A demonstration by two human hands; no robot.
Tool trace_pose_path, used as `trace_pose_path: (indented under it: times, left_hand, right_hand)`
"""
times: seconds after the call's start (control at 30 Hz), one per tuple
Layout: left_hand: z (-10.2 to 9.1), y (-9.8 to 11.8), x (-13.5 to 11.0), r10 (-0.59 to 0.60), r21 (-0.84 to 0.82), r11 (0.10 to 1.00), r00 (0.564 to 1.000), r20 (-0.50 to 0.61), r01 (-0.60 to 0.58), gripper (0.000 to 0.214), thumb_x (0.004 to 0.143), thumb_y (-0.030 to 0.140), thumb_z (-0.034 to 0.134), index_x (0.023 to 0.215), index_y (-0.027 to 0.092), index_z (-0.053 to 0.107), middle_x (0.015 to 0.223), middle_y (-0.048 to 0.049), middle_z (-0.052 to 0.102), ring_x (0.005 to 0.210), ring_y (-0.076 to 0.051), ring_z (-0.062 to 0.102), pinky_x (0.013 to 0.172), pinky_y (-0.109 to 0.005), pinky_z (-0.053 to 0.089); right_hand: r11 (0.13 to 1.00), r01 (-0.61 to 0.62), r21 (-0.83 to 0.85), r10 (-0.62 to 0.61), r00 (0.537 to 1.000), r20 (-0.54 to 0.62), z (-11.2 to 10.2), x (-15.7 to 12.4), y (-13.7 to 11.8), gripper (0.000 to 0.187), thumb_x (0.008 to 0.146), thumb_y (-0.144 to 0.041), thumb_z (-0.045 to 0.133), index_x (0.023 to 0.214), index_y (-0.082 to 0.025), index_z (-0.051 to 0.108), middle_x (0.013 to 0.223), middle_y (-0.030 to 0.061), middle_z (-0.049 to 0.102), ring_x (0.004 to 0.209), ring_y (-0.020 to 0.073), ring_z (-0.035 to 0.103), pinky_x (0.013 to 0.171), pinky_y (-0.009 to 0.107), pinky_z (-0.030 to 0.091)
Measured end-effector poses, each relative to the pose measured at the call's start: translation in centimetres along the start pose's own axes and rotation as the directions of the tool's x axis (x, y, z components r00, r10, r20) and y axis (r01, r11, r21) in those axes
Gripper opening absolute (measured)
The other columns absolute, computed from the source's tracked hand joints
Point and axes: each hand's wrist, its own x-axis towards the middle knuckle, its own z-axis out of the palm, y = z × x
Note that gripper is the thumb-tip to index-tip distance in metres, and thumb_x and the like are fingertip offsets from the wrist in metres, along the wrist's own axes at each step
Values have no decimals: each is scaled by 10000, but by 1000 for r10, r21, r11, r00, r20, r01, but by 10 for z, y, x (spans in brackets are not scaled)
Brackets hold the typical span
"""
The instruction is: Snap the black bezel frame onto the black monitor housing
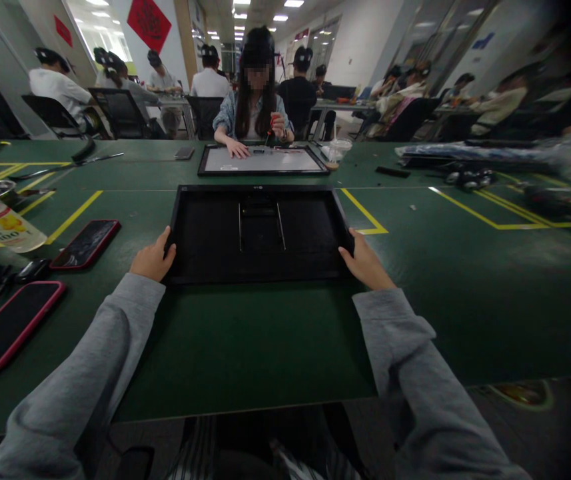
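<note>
A black rectangular monitor housing (205, 233), hollow side up, is at the middle of the green table in front of me. Two thin metal strips stand out on its inside, with a dark raised part between them near the far edge. My left hand (154, 259) grips its left side, thumb on the rim. On the opposite side my right hand (366, 261) holds the right rim in the same way. The undersides of my fingers are hidden. Whether the housing rests fully on the table I cannot tell.
Across the green table (255, 347) a person works on a flat panel (290, 160), a red-handled tool in one hand. Phones (88, 244) and a bottle (5, 223) lie left. A plastic-wrapped bundle (455, 155) lies far right; a dark bar (392, 172) is nearer.
</note>
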Motion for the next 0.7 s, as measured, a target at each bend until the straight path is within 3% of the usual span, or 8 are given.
trace_pose_path:
  times: [0.7]
  left_hand:
    - [2, -1, 0, 17, -28, 999, 1000, -16, -17, 653, 944, 463, 301, 1530, 183, 231, 1261, -153, 636, 1011, -294, 664, 880, -420, 487]
  right_hand:
    - [1000, -4, -14, 4, 1000, 10, -1, 0, -1, 686, 898, -427, 434, 1466, -61, 318, 1478, 231, 418, 1375, 334, 400, 1144, 526, 325]
